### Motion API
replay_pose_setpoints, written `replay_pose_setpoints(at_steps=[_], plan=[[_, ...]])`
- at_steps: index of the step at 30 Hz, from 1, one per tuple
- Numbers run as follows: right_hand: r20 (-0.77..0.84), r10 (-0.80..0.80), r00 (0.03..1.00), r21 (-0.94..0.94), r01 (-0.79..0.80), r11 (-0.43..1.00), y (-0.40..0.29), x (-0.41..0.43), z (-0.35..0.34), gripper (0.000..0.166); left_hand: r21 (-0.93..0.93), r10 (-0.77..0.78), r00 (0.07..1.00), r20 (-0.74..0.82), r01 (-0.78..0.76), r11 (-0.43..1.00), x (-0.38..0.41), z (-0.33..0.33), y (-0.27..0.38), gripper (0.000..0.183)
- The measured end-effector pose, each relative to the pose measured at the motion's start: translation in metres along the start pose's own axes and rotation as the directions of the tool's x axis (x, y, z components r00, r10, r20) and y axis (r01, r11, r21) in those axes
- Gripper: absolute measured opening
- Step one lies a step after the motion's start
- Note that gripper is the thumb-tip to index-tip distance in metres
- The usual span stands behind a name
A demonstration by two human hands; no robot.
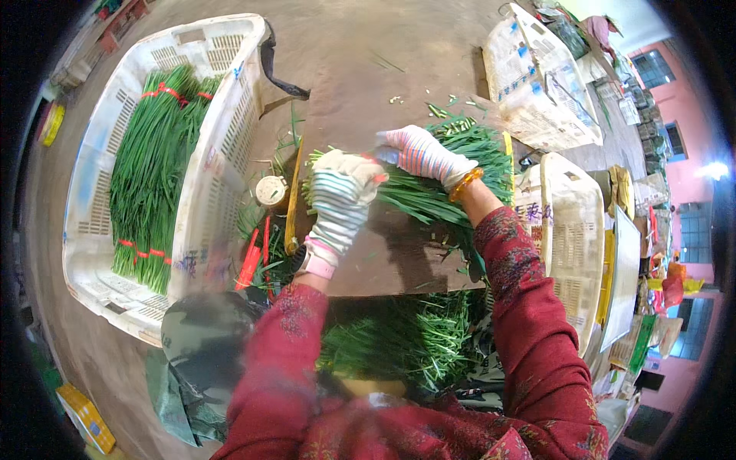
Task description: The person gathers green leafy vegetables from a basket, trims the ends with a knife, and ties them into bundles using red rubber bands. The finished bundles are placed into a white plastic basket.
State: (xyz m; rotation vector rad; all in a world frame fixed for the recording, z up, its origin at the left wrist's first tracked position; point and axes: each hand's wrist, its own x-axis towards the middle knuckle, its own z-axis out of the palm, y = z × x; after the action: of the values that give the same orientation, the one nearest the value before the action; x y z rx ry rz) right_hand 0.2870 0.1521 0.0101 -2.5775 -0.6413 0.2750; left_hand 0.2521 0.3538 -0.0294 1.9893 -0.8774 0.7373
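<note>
A bunch of green garlic chives (pixel 411 195) lies across a brown board (pixel 368 270), its pale cut ends at the left. My left hand (pixel 342 190), in a striped knit glove, is curled over the bunch near those ends, with bits of a red tie (pixel 379 177) showing at its fingers. Just right of it, my right hand (pixel 428 155), also gloved, has its fingers drawn together above the chives; blur hides whether they pinch the tie. More loose chives (pixel 471 141) lie beyond my right wrist.
Left stands a white plastic crate (pixel 221 144) with chive bundles (pixel 155 172) tied in red. Red strips (pixel 250 261) and a round-topped container (pixel 271 190) sit beside the board. More crates (pixel 572 224) stand right; chives (pixel 443 339) lie below. A person (pixel 600 31) is far off.
</note>
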Motion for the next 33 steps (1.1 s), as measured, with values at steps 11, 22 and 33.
replay_pose_setpoints(at_steps=[11,22,33], plan=[[-0.194,-0.060,0.979,-0.393,-0.022,0.919,-0.051,-0.039,-0.017,0.014,-0.099,-0.285,0.956,-0.075,0.277,0.956,-0.005,-0.012,0.013,0.005],[0.028,0.059,0.998,-0.687,-0.023,0.727,-0.127,-0.037,0.002,0.008,0.385,-0.354,0.359,0.863,-0.015,0.923,0.120,-0.009,-0.002,0.031],[-0.246,0.235,0.940,-0.601,-0.338,0.724,-0.128,-0.043,0.046,0.011,-0.089,-0.329,0.614,0.717,0.549,0.831,0.064,-0.051,-0.010,0.032]])
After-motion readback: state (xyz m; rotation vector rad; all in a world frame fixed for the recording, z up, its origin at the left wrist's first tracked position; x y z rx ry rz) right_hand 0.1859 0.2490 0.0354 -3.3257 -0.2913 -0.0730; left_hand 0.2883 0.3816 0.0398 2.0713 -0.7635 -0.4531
